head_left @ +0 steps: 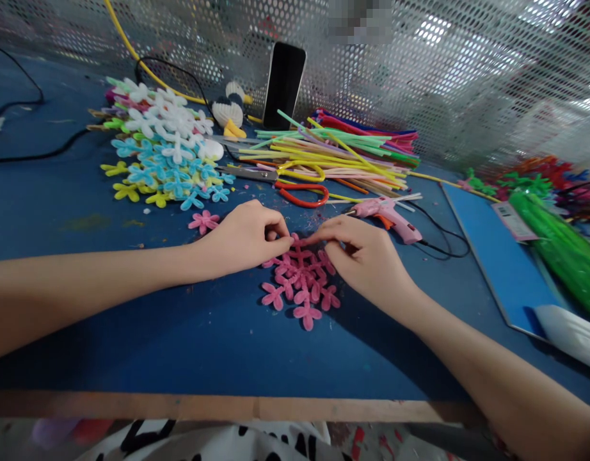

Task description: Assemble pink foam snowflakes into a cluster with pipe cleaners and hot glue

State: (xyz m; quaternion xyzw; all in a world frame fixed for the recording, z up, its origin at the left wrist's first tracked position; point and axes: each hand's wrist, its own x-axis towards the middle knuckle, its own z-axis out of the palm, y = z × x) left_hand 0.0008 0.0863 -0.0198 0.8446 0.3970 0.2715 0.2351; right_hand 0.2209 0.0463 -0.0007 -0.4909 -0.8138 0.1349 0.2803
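Observation:
A pink pipe-cleaner snowflake point(302, 280) lies flat on the blue tabletop point(180, 346) in front of me. My left hand point(249, 237) pinches the snowflake's upper arm between thumb and forefinger. From the other side, my right hand point(365, 256) touches that same arm with its fingertips, the fingers curled in; whether it grips is hard to see. Just beyond my left wrist sits a loose pink pipe-cleaner piece point(203, 221). A pink glue gun point(388, 216) rests behind my right hand.
Scissors point(295, 182) lie before a bundle of pipe cleaners point(324, 153). Stacked white, blue and yellow snowflakes point(165, 153) stand at back left. A phone point(284, 83) leans on the perforated metal screen point(420, 83). To the right are a blue board point(496, 256) and green pipe cleaners point(558, 250).

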